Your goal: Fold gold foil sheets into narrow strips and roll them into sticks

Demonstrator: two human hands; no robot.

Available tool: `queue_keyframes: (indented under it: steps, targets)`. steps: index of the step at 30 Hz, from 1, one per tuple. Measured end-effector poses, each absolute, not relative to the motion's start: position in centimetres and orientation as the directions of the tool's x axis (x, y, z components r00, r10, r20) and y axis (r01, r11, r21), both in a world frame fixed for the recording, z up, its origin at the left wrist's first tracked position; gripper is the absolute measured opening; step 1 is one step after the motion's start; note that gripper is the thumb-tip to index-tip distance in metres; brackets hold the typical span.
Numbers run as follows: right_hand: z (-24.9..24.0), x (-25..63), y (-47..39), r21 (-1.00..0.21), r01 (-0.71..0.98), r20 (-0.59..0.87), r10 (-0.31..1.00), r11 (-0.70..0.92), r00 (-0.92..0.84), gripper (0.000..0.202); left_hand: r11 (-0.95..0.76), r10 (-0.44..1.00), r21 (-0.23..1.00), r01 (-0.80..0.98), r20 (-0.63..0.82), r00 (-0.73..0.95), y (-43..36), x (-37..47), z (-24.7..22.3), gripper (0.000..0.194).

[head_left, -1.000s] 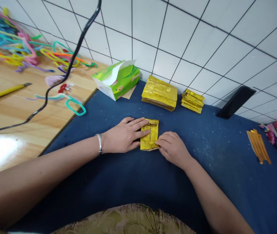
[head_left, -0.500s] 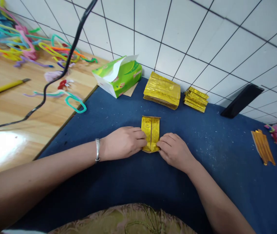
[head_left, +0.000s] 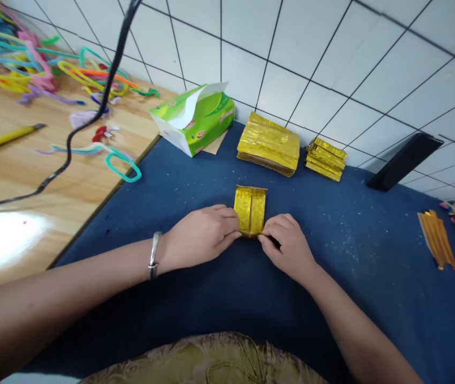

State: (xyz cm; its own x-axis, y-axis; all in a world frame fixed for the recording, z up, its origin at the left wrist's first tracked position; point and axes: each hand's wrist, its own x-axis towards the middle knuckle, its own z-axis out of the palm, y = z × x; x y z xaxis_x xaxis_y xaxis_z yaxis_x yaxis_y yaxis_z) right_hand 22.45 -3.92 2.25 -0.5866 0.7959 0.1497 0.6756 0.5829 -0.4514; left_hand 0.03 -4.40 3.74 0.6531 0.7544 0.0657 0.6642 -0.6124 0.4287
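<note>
A small sheet of gold foil paper [head_left: 250, 208] lies on the dark blue tabletop [head_left: 211, 304], its two side flaps meeting at a seam down the middle. My left hand [head_left: 207, 232] pinches its near left corner between thumb and fingers. At the near right corner, my right hand [head_left: 287, 242] grips the paper in the same way. The near edge is folded up between both hands, and the far end shows a thin brownish rim. Part of each near corner is hidden under my fingers.
Behind stand a stack of gold paper [head_left: 268, 143], folded gold pieces [head_left: 325, 158] and a green tissue pack [head_left: 195, 118]. A black phone [head_left: 405, 161] leans on the tiled wall. Gold strips [head_left: 438, 239] lie right. Pipe cleaners [head_left: 39, 74], a yellow pen-like tool [head_left: 5, 140] and a black cable [head_left: 103, 101] are left.
The near edge of the gold paper has been folded over, so the sheet looks shorter. My fingers have shifted slightly away from my body with that edge. The camera view has moved a little.
</note>
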Motion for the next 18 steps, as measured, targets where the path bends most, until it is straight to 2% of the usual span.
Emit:
queue_keyframes:
  steps: [8,13,18]
  targets:
    - [1.6,21.8,-4.3,-0.477,0.730,0.180,0.867,0.490,-0.464,0.009,-0.529,0.821,0.474,0.704,0.075,0.566,-4.1,0.5,2.6,0.014]
    - [1.6,21.6,-4.3,-0.476,0.739,0.189,0.876,0.477,-0.444,0.010,-0.529,0.831,0.470,0.707,0.117,0.544,-4.3,0.6,2.3,0.012]
    - [1.6,21.5,-4.2,-0.465,0.756,0.171,0.885,0.461,-0.434,0.012,-0.519,0.833,0.455,0.724,0.077,0.548,-4.3,0.7,2.4,0.012]
